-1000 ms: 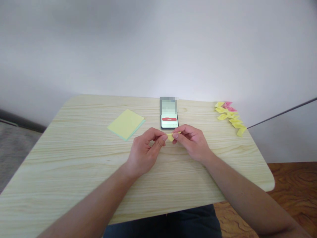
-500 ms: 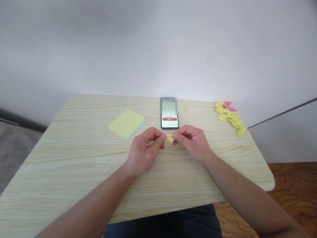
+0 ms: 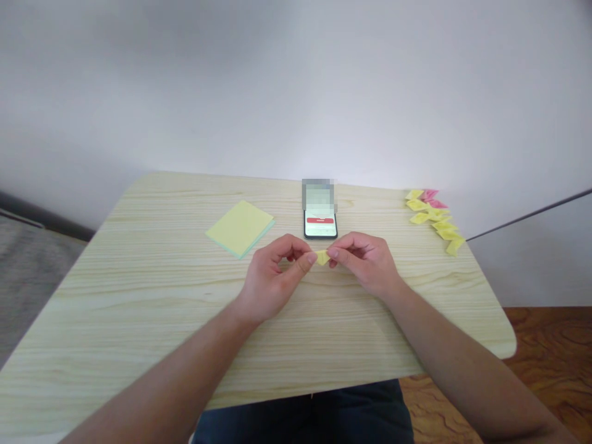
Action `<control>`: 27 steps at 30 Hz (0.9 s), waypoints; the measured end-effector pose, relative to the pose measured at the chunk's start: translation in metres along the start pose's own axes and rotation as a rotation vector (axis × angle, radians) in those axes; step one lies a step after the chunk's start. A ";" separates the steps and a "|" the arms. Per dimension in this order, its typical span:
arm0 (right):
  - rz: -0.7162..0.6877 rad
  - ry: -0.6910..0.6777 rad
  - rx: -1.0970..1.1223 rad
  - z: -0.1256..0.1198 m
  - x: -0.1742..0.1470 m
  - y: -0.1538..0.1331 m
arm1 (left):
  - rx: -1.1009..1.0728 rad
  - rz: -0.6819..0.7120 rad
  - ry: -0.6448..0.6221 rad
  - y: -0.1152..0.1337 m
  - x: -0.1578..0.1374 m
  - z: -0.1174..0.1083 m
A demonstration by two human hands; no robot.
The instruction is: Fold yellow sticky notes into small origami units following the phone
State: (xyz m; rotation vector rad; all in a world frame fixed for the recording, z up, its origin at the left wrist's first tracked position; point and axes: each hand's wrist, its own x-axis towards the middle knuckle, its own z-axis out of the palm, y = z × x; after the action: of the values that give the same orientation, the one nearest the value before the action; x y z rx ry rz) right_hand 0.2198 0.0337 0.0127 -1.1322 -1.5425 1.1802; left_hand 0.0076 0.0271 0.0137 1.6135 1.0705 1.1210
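The left hand [image 3: 272, 277] and right hand [image 3: 367, 262], each pinched tight, hold opposite ends of one yellow paper [image 3: 322, 258], seemingly part-folded, just before one phone [image 3: 320, 229]. One stack of sheets [image 3: 240, 226] lies left, unfolded. Right, yellow and pink folded pieces [image 3: 446, 230] look finished, overlapping too closely to count surely.

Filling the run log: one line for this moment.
left hand: pinching small folded yellow paper piece | right hand: pinching its other end | beyond hands: dark-edged rectangular smartphone, screen lit
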 end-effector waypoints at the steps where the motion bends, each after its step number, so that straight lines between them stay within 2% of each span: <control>1: -0.007 -0.004 -0.016 0.000 0.000 0.000 | 0.019 0.007 -0.004 0.000 0.000 0.000; 5: -0.033 -0.007 -0.049 0.001 -0.001 0.002 | 0.069 0.026 -0.010 0.000 0.000 0.001; 13: -0.034 0.029 0.024 0.002 0.000 0.006 | 0.109 0.078 0.108 -0.005 -0.003 0.004; 27: -0.160 -0.014 -0.016 0.003 0.001 0.007 | 0.158 0.170 0.049 -0.004 0.000 0.002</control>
State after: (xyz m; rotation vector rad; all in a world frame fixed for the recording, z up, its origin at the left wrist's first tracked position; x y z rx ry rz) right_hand 0.2174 0.0352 0.0056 -0.9923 -1.6239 1.0724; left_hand 0.0093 0.0279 0.0098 1.8379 1.0931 1.2180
